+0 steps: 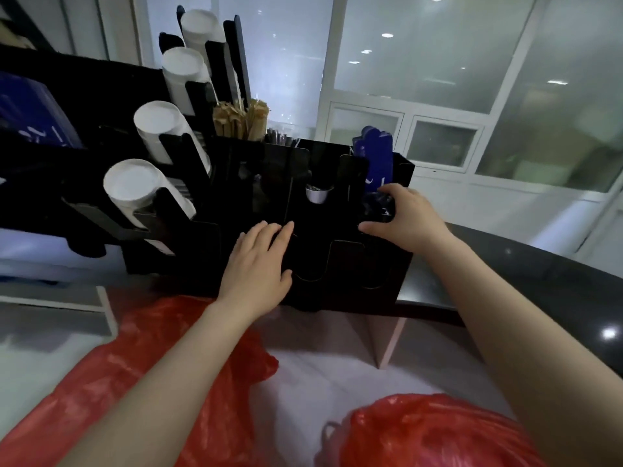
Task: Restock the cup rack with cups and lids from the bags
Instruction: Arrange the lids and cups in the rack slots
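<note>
My left hand (259,261) lies flat, fingers straight and holding nothing, on the front of the rack (340,291) at 12 o'clock; my right hand (408,214) at 1 o'clock curls round a dark glossy stack, lids (379,203) I think, at the rightmost slot. Pushed in crooked, they may catch the slot's edge and spill, or the shove may shift the rack if my left palm slips. The cups (135,187) sit at 10 o'clock, the bags (84,382) at 6 and 7 o'clock, where a dropped lid could hide
</note>
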Demonstrator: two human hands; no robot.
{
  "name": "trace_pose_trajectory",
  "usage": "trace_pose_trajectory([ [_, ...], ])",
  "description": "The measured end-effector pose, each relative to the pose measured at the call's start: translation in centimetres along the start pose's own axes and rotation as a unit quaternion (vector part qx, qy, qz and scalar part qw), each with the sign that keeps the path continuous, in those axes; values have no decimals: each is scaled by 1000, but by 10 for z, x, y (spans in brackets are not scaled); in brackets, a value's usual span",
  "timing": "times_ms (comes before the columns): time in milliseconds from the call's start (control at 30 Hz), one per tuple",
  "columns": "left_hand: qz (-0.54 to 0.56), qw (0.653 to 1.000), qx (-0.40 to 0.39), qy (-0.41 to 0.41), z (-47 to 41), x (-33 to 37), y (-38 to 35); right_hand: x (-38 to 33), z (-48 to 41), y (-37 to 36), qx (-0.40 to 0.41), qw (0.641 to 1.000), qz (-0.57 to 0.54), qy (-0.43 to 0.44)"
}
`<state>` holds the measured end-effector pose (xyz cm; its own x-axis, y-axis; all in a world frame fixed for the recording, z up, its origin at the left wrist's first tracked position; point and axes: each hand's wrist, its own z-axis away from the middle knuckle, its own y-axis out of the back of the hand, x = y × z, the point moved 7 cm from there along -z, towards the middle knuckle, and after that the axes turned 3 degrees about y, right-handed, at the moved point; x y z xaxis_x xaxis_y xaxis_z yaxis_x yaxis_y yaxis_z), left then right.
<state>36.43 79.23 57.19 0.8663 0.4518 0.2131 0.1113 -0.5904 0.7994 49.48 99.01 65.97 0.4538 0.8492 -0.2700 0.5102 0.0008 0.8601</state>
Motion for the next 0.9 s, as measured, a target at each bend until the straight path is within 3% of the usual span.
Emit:
trace_pose_trajectory([
  [167, 28, 999, 18, 17, -1, 2, 7, 1, -15, -13, -58, 998, 31, -6],
  [433, 39, 998, 23, 33, -2, 4, 5, 0, -13, -2, -26, 999, -33, 12],
  [700, 45, 998, 29, 34, -1, 5, 5, 2, -13, -5, -52, 997, -49, 33],
  [900, 50, 997, 32, 41, -1, 6, 6, 2, -10, 5, 19, 997, -69, 34],
])
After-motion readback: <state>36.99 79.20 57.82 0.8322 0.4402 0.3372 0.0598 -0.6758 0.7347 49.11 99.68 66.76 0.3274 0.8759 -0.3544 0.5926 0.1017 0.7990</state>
